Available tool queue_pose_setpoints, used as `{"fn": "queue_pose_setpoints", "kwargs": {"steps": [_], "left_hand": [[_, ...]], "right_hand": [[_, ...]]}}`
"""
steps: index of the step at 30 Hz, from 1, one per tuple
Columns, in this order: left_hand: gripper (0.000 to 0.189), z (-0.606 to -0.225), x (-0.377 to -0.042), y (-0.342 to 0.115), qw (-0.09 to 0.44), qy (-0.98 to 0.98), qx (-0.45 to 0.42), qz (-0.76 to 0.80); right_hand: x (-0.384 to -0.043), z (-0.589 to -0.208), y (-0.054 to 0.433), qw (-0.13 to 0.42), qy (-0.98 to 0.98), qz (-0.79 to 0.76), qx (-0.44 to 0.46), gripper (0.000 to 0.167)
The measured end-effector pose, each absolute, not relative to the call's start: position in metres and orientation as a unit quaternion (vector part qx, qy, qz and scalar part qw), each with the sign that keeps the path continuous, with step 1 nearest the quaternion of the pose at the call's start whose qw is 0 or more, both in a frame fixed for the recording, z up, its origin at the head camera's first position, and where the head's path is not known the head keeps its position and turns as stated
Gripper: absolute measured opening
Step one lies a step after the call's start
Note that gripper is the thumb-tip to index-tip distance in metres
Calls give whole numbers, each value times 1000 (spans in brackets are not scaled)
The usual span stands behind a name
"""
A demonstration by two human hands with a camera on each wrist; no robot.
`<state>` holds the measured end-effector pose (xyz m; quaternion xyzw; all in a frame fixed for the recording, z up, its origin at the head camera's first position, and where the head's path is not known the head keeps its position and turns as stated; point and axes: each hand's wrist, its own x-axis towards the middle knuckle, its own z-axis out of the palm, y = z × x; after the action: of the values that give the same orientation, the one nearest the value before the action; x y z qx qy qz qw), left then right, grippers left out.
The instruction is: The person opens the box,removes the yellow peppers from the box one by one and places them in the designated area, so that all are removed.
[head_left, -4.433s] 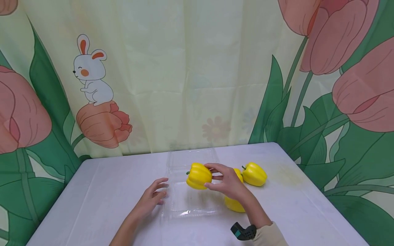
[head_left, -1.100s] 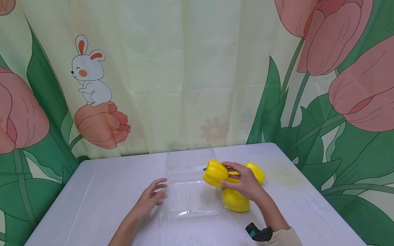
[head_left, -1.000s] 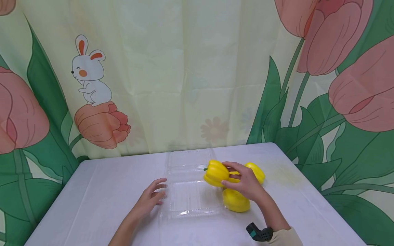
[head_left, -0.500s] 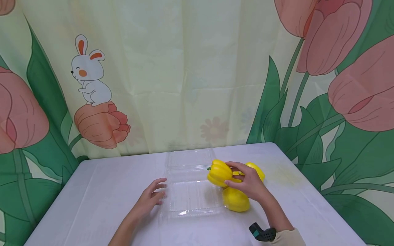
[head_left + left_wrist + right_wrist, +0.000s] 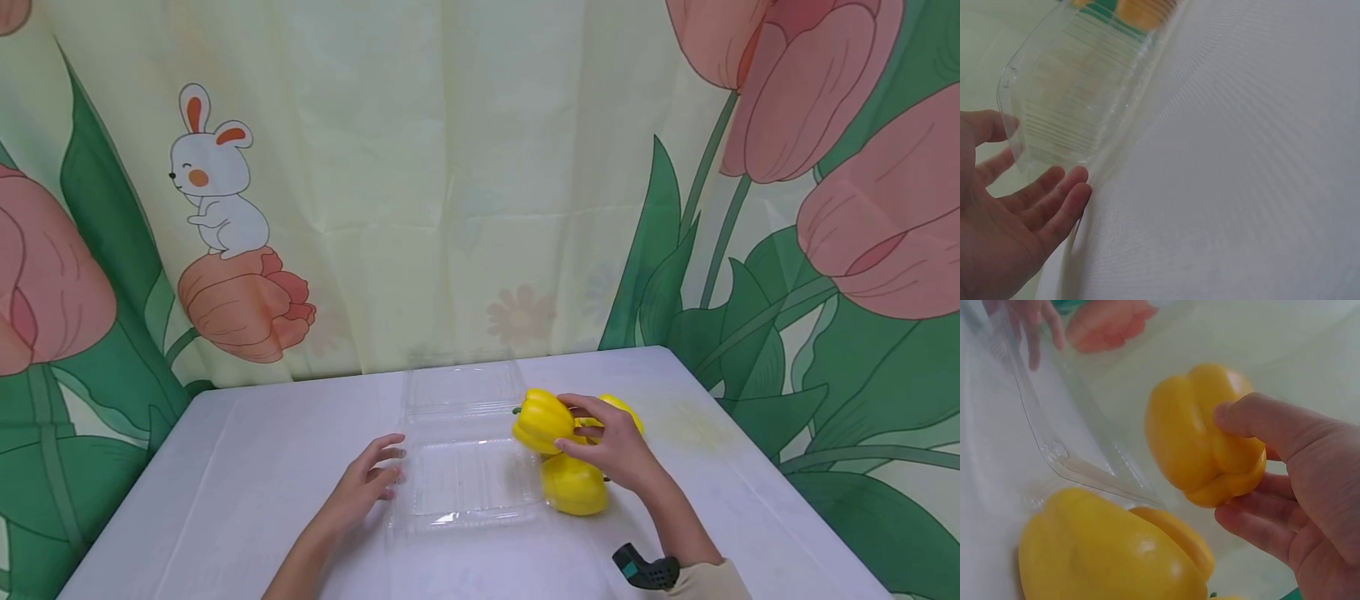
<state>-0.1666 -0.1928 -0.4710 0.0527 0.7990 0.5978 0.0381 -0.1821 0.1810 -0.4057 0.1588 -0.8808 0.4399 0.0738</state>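
My right hand [image 5: 611,442] grips a yellow bell pepper [image 5: 542,421] by its blunt end, thumb on one side and fingers on the other, its green stem pointing left. In the right wrist view this held pepper [image 5: 1207,434] is up above the others. A clear plastic clamshell box [image 5: 476,479] lies with its lid [image 5: 461,387] folded back. At the box's left edge rests my left hand [image 5: 367,479], fingers loosely spread; in the left wrist view fingertips [image 5: 1079,175] are right at the clear wall [image 5: 1066,106].
A yellow bell pepper [image 5: 574,485] lies by the box's front right side. Another [image 5: 624,410] sits farther back, and one more between them is mostly hidden behind the right hand. A white cloth [image 5: 262,467] covers the table; a printed curtain [image 5: 390,183] hangs behind.
My right hand has carried the pepper rightward, from over the middle of the box to its right edge, near the other peppers. The left hand has stayed at the box's left edge.
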Motion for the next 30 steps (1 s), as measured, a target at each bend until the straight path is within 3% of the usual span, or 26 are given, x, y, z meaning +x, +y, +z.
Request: {"fn": "queue_pose_setpoints", "kwargs": {"steps": [30], "left_hand": [[47,-474,-168,-193,42,801,51,595]], "right_hand": [[-181,-410,197,97,-886,428,149,63]]}}
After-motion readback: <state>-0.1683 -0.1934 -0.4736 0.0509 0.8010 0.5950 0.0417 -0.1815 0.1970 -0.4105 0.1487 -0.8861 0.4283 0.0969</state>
